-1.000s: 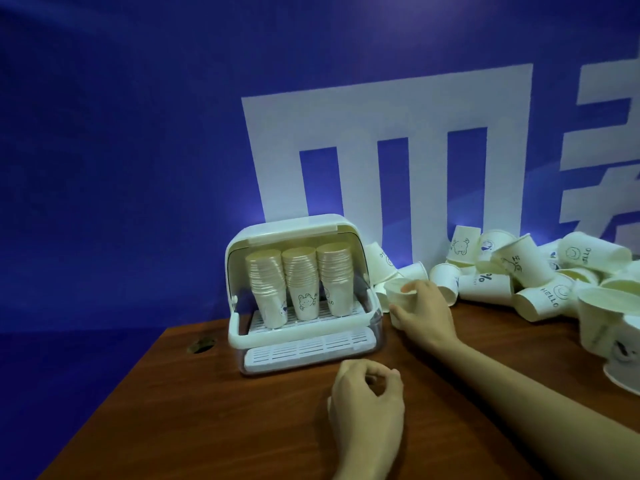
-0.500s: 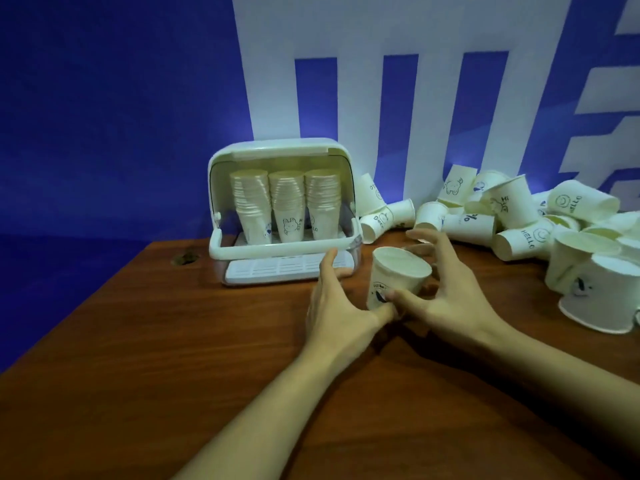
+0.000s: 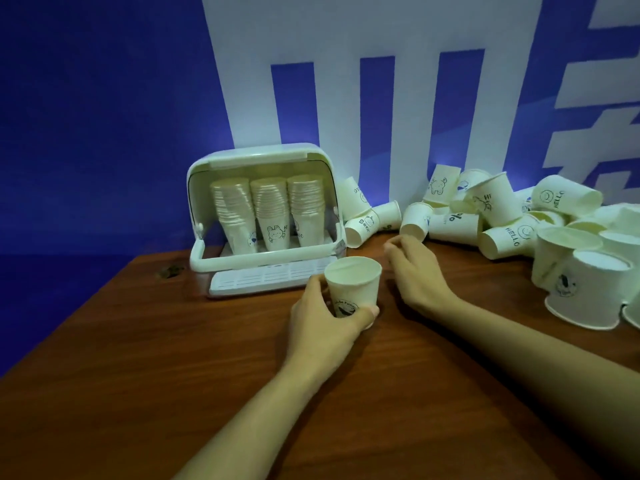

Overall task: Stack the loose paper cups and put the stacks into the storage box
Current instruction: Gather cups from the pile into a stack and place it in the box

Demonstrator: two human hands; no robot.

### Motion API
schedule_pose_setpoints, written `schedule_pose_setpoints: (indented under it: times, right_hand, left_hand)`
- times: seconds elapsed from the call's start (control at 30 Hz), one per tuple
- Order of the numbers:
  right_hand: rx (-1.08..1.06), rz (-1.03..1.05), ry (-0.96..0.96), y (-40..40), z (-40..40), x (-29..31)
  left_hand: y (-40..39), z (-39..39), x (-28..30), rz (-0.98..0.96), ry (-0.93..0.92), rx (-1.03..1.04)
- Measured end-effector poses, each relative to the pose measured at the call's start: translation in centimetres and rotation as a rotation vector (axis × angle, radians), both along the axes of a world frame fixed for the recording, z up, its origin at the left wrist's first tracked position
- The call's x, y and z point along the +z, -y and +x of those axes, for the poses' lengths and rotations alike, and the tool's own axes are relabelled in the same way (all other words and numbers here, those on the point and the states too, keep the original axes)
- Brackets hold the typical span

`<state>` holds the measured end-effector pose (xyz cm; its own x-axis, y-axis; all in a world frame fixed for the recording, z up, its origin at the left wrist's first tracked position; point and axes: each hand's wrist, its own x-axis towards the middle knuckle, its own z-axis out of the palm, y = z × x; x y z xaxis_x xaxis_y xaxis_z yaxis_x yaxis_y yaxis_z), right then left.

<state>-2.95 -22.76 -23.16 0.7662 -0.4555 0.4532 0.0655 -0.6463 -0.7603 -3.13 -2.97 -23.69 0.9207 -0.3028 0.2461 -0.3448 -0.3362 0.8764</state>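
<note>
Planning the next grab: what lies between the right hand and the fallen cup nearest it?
In the head view, only bare wooden table separates the right hand from that fallen cup.

A staged demo space: a wooden table (image 3: 173, 393) set against a blue printed backdrop (image 3: 104, 116).

Dim, bluish light, soft shadows beneath both forearms, wide-angle bending and slight blur toward edges.
</note>
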Motion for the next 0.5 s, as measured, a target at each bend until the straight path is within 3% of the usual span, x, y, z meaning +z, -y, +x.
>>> schedule_pose_setpoints:
  times: [0.13, 0.23, 0.37, 0.5]
  right_hand:
    - [0.004, -0.564, -0.140, 2.2, 5.8, 0.0]
    - [0.071, -0.604, -0.265, 3.1, 7.7, -0.3]
    - [-0.055, -0.615, -0.215, 3.5, 8.1, -0.3]
    - [0.036, -0.778, -0.253, 3.2, 8.4, -0.9]
  left_hand:
    - [-0.2, -0.1, 0.0, -0.009, 0.001, -0.017]
    - [-0.1, 0.1, 0.5, -0.014, -0.008, -0.043]
    - [0.1, 0.4, 0.1, -0.028, 0.020, -0.043]
    - [0.0, 0.1, 0.0, -0.024, 0.032, -0.036]
